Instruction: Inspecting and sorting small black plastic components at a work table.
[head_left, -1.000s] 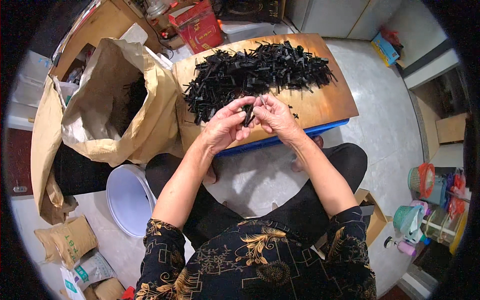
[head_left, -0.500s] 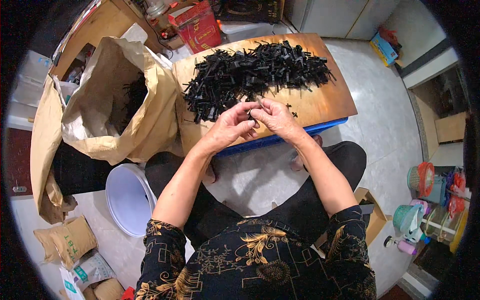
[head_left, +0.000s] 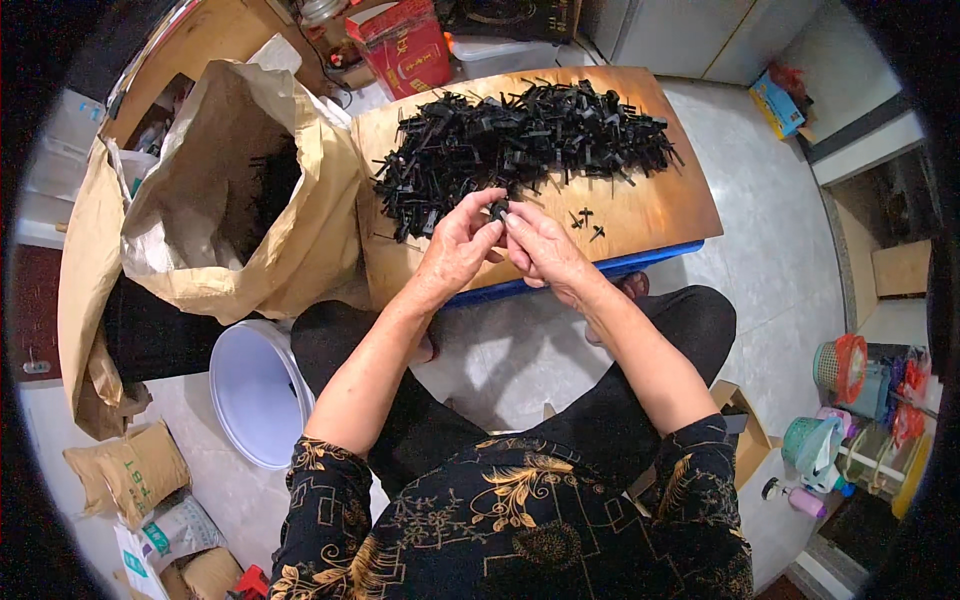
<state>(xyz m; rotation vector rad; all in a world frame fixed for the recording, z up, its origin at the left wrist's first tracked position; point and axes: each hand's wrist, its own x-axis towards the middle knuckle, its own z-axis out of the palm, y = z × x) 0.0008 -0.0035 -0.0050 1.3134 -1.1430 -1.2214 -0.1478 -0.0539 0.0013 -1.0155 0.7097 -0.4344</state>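
Observation:
Both my hands meet over the near edge of a wooden board [head_left: 680, 190]. Between thumb and fingers, my left hand [head_left: 456, 250] pinches a small black plastic part [head_left: 498, 209]. The fingertips of my right hand [head_left: 548, 250] are closed against the same part, at its right side; fingers hide much of it. Just beyond my hands lies a long heap of similar black plastic parts [head_left: 520, 140], many with thin prongs. A few small black cross-shaped pieces [head_left: 586, 218] lie apart on the board, right of my right hand.
Left of the board stands a large open paper sack [head_left: 320, 200] with black parts inside. A white bucket [head_left: 225, 400] is on the floor by my left knee. Behind the board sits a red box [head_left: 400, 50]. A cardboard box [head_left: 752, 450] is near my right knee; baskets [head_left: 800, 440] stand further right.
My hands have shifted slightly left, and the right fingers have come down against the black part, which shows more now. The view has moved a little.

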